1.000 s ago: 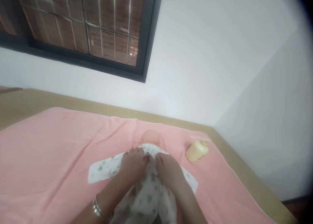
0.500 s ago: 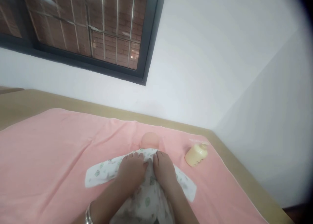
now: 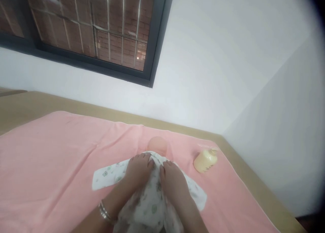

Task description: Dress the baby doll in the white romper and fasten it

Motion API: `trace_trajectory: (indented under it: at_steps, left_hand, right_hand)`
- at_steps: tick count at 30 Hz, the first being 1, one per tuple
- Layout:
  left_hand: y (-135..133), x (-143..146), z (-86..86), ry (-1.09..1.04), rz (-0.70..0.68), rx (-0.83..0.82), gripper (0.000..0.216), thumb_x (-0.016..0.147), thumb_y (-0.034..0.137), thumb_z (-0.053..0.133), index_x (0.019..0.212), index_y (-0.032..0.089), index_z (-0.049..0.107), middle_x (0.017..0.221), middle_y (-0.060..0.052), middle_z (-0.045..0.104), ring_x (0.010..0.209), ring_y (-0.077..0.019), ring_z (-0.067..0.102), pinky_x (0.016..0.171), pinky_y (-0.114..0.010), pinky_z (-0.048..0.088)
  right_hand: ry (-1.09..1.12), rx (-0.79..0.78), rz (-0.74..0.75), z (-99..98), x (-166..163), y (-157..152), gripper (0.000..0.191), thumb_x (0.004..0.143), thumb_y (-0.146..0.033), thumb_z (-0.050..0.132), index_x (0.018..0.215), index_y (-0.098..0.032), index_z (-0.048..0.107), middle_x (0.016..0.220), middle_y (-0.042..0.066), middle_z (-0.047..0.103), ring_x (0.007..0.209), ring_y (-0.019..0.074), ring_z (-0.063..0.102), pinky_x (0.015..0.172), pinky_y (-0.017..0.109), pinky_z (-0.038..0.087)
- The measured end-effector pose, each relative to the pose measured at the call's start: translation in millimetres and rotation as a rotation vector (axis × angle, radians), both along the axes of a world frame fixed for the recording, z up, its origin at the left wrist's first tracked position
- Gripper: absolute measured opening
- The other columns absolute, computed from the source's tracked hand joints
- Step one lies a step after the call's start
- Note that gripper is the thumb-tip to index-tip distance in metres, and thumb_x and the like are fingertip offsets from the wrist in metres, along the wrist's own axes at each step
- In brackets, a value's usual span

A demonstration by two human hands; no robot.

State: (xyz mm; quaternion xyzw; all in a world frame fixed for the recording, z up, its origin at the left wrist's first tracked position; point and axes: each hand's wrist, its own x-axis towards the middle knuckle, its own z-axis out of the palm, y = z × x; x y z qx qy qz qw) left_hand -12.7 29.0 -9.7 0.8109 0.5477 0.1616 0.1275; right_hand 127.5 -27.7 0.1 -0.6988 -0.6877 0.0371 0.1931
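Note:
A white baby garment [image 3: 152, 209] with a small green print lies spread over the pink sheet, its two sleeves stretched out to the sides. Above its collar shows a smooth, rounded, skin-coloured head, like a doll's [image 3: 156, 145]; its face and body cannot be seen. My left hand [image 3: 139, 168] is closed on the cloth left of the neckline, thumb toward the middle. On the other side, my right hand [image 3: 174, 178] grips the cloth near the neckline. The fabric bunches into a fold between both hands. A silver bracelet circles my left wrist.
A pale yellow bottle [image 3: 205, 161] lies tilted on the pink sheet [image 3: 63, 148] to the right. The sheet covers a tan surface [image 3: 83, 106] that meets white walls [image 3: 198, 73]. A dark-framed window [image 3: 149, 57] with bars is at upper left.
My left hand has shifted slightly up and right with the garment's neckline, and the cloth between the hands is more bunched. The view has moved a little; the bottle stays put.

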Motion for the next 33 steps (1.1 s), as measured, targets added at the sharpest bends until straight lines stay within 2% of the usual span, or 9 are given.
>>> trace_trajectory:
  at_steps: [6,11,18,33]
  left_hand:
    - [1.0,4.1,-9.3,-0.007,0.035,0.091,0.027,0.09,0.031,0.032,0.085,0.02,0.056,0.088,-0.005,0.06,0.084,-0.0198,0.054,0.077,-0.033,0.036]
    - [5.1,4.9,-14.6,-0.08,0.076,0.061,0.031,0.091,0.041,0.034,0.096,0.021,0.058,0.092,-0.006,0.061,0.09,-0.0202,0.054,0.081,-0.033,0.037]
    - [8.7,5.0,-22.3,-0.138,0.124,0.059,0.034,0.088,0.042,0.039,0.107,0.021,0.058,0.101,-0.005,0.063,0.097,-0.021,0.054,0.088,-0.035,0.037]
    - [9.3,3.6,-21.0,-0.179,0.138,0.049,0.034,0.087,0.043,0.041,0.105,0.022,0.061,0.1,-0.004,0.065,0.096,-0.0208,0.056,0.086,-0.036,0.039]
  right_hand:
    - [0.129,0.03,-0.069,-19.6,12.1,23.1,0.038,0.096,-0.029,0.024,0.089,-0.018,0.059,0.091,0.008,0.064,0.088,0.0189,0.057,0.078,0.028,0.038]
    - [0.215,-0.036,-0.144,-30.3,23.0,33.4,0.041,0.095,-0.039,0.024,0.078,-0.019,0.057,0.076,0.004,0.063,0.069,0.0162,0.056,0.059,0.025,0.034]
    - [0.257,0.046,-0.225,-44.4,24.4,38.9,0.037,0.091,-0.041,0.03,0.065,-0.02,0.046,0.063,-0.001,0.056,0.059,0.0148,0.05,0.053,0.025,0.027]
    - [0.294,0.088,-0.216,-48.4,25.9,39.9,0.036,0.09,-0.042,0.031,0.064,-0.021,0.045,0.062,-0.002,0.055,0.059,0.0155,0.048,0.053,0.025,0.025]
